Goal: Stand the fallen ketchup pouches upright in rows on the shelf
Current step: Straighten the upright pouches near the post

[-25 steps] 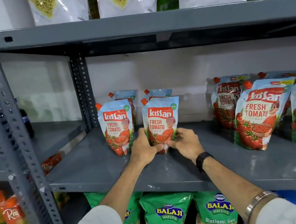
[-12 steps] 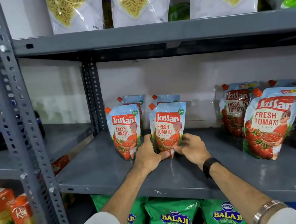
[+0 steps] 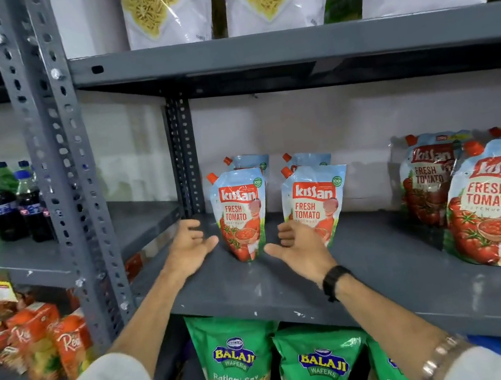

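Two small Kissan ketchup pouches stand upright side by side on the grey shelf [image 3: 366, 257]: the left pouch [image 3: 241, 214] and the right pouch [image 3: 316, 204]. A further pouch stands behind each of them, mostly hidden. My left hand [image 3: 188, 248] is open to the left of the left pouch, not touching it. My right hand [image 3: 299, 246] is open between the two front pouches, its fingers in front of the right pouch's lower edge. Larger Kissan pouches [image 3: 491, 202] stand leaning at the right of the shelf.
A slotted grey upright [image 3: 58, 173] rises at the left, another [image 3: 183, 154] at the shelf's back corner. Drink bottles [image 3: 1, 204] and juice cartons [image 3: 47, 337] fill the left rack. Green Balaji bags [image 3: 237, 370] sit below, white snack bags [image 3: 169, 6] above.
Both hands let go of the right front pouch, opened and moved left; they now flank the left front pouch. The camera has moved closer.
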A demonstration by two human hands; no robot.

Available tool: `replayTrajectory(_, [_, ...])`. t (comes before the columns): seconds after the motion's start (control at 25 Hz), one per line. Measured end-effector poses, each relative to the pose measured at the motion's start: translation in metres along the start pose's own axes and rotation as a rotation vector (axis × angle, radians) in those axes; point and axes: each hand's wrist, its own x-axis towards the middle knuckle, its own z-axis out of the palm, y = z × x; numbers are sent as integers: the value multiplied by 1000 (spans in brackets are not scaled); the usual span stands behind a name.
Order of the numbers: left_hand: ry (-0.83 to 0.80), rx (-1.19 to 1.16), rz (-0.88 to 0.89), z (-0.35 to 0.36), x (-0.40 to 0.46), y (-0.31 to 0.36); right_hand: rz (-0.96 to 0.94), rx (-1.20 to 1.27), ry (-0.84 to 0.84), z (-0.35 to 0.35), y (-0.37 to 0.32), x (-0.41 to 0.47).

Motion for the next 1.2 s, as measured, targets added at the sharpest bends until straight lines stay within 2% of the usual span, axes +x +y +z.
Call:
replayTrajectory(0.12, [-269, 17, -9, 10, 9, 6, 51, -12, -1, 30, -4, 23])
replayTrajectory(0.2, [-324, 49, 22, 15, 15, 8, 56, 4, 5, 43, 0, 35])
replayTrajectory(0.64, [-255, 269, 193, 22, 36, -5, 42, -47, 156, 48, 6, 46])
replayTrajectory(0.88, [-249, 274, 215, 21, 42, -6, 20, -40, 170, 51, 5, 44])
replayTrajectory(1.2, [-274, 258, 154, 15, 30, -2, 50, -27, 114, 50, 2, 39])
